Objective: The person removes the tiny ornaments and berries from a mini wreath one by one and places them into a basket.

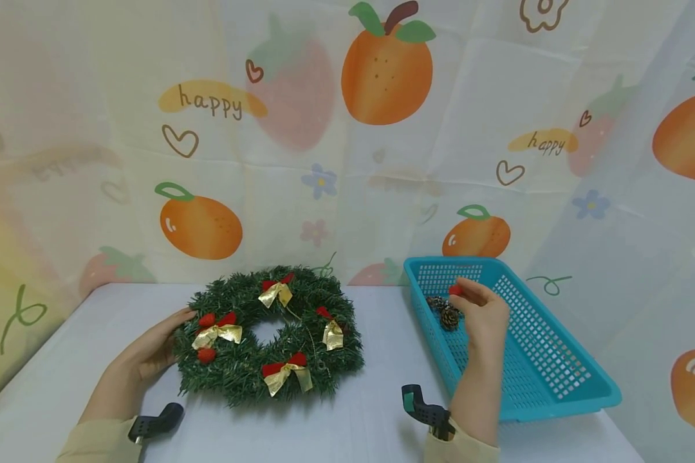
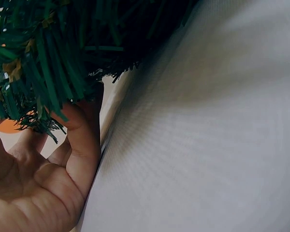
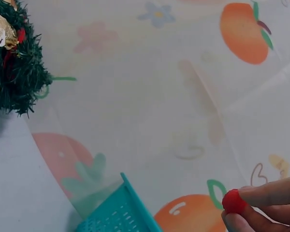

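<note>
A green Christmas wreath with red-and-gold bows lies on the white table. Two red balls sit among its needles near the left bow. My left hand grips the wreath's left edge; in the left wrist view, the fingers reach up into the needles, and their tips are partly hidden. Over the blue basket, my right hand pinches a small red ball between thumb and fingertips. Several pine cones lie in the basket below that hand.
The blue basket stands at the table's right side, with perforated walls and a raised rim. Behind the table hangs a pale cloth printed with oranges and strawberries. White table surface separates the wreath from the basket.
</note>
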Demonstrator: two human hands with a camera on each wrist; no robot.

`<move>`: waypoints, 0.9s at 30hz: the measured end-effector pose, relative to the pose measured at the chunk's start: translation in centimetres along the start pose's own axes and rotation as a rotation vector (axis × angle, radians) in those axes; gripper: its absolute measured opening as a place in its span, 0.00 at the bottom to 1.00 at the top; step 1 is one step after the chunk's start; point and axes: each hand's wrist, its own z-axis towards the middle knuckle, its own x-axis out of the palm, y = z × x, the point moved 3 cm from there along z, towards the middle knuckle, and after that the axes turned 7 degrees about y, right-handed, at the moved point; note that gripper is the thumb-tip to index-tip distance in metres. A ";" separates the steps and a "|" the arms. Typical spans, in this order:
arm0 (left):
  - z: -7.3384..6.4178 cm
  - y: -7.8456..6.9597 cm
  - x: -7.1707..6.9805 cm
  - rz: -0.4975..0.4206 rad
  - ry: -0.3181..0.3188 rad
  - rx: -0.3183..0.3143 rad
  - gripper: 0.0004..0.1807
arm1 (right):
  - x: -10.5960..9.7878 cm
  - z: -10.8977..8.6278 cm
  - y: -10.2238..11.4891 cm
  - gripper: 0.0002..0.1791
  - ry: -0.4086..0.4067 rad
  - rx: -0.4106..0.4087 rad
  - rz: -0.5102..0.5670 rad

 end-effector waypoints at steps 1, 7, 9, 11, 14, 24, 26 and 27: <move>0.0 0.0 0.0 0.001 0.003 0.001 0.47 | -0.1 0.0 0.0 0.22 0.002 0.003 -0.002; -0.1 0.0 0.0 -0.004 0.007 0.002 0.47 | -0.6 -0.1 0.0 0.23 0.001 0.005 -0.020; -0.1 0.0 0.0 -0.006 0.007 0.002 0.47 | -0.8 -0.1 -0.1 0.23 -0.008 0.011 -0.026; -0.1 0.0 0.0 -0.007 0.008 0.000 0.47 | -1.0 0.0 -0.2 0.23 -0.015 0.018 -0.026; -0.2 0.0 0.0 -0.009 0.006 0.000 0.47 | -1.2 -0.1 -0.3 0.23 -0.031 0.030 -0.041; -0.2 0.0 0.1 -0.004 0.003 -0.004 0.47 | -1.4 -0.2 -0.5 0.23 -0.066 0.017 0.026; -0.2 0.0 0.1 -0.009 0.006 -0.003 0.47 | -1.4 -0.2 -0.4 0.23 -0.069 0.015 0.027; -0.2 0.0 0.1 -0.012 0.007 -0.003 0.47 | -1.4 -0.2 -0.4 0.23 -0.069 0.015 0.024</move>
